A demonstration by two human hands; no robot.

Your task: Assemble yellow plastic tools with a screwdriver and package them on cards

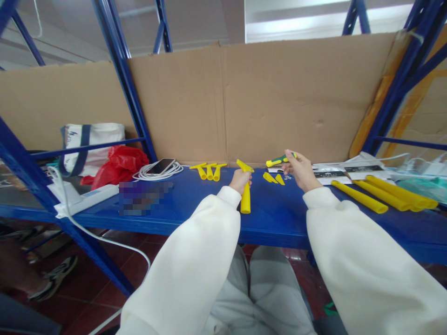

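My left hand (240, 181) is closed around a yellow T-shaped piece (246, 200), a hollow tube with a flat, pointed crosspiece on its upper end. The tube points down toward the shelf's front edge. In my right hand (299, 171), a green-and-yellow screwdriver (275, 161) is gripped, its thick handle pointing left; no shaft can be made out. Small yellow pointed pieces (268, 177) lie on the blue shelf (209, 200) between my hands, with tiny screw-like bits (287, 177) beside them. Three similar T-shaped pieces (210, 172) stand in a row left of my left hand.
Several yellow tubes (359, 197) lie at the right, before printed white packets (331, 175). At the left are a coiled white cable (143, 174), a phone (161, 166), a red bag (120, 163) and a power strip (96, 197). A cardboard sheet (279, 102) stands behind, between blue posts.
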